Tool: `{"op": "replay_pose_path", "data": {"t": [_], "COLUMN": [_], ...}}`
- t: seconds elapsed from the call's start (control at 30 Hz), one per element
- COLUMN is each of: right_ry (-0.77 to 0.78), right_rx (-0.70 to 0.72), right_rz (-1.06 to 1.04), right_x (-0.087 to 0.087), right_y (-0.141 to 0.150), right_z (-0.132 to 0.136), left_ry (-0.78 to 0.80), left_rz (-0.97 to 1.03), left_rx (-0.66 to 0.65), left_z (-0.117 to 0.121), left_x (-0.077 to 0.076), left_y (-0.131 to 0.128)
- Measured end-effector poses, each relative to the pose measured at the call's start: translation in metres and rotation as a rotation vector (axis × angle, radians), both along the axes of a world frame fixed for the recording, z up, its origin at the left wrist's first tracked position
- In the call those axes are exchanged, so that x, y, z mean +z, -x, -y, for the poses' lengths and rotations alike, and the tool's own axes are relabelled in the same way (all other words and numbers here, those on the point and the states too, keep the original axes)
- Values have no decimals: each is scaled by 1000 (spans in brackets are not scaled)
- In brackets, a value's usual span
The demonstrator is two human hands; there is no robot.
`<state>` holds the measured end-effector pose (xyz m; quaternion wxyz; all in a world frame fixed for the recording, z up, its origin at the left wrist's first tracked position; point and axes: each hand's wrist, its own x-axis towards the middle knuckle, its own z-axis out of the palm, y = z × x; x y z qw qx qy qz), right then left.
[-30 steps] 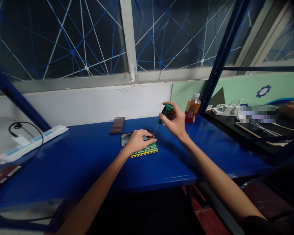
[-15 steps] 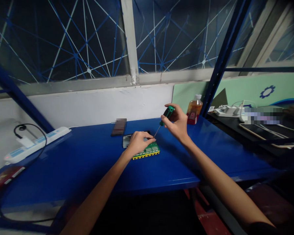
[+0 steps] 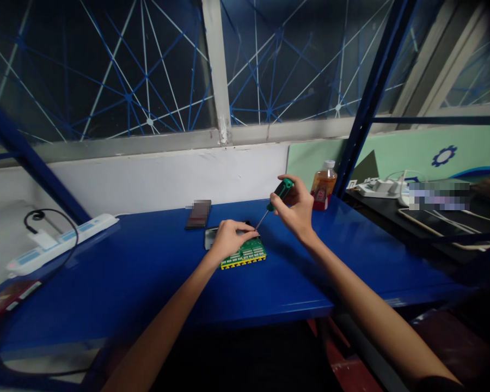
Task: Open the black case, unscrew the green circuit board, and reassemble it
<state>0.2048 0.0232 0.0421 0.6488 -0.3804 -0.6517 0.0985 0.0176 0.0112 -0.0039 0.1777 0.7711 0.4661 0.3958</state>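
My right hand (image 3: 296, 209) is closed around the green-and-black handle of a screwdriver (image 3: 281, 194). The tool slants down to the left, its thin shaft ending at the fingertips of my left hand (image 3: 231, 238). Thumb and fingers of that left hand are pinched together by the tip; what they hold there, if anything, is too small to make out. Under the left hand lies a green circuit board (image 3: 253, 251) with a yellow toothed front edge. Behind it, a grey, dark-rimmed case-like part (image 3: 209, 238) is partly hidden by the hand.
A dark flat object (image 3: 198, 214), partly blurred, lies behind on the blue table (image 3: 155, 283). At the back right stands a drink bottle (image 3: 325, 185). On the left are a white power strip (image 3: 65, 244) with a black cable and a red box (image 3: 10, 302).
The view has shifted very slightly. Both hands, the screwdriver and the circuit board stay in nearly the same places, with the screwdriver tip still at my left fingertips.
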Motion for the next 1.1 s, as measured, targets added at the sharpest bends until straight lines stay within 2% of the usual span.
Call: {"op": "replay_pose_path", "data": {"t": [0.23, 0.47, 0.83, 1.1], "right_ry": [-13, -21, -39, -38], "right_rx": [-17, 11, -5, 0], "right_rz": [-47, -42, -44, -49], "right_x": [2, 2, 2, 3], "right_y": [0, -1, -2, -2], "right_z": [0, -2, -1, 1], "left_ry": [163, 229, 279, 293], "left_rz": [168, 237, 319, 303], "left_rx": [-79, -104, -176, -183], "left_z": [2, 7, 4, 6], "left_x": [2, 12, 6, 7], "left_y": [-1, -5, -4, -6]}}
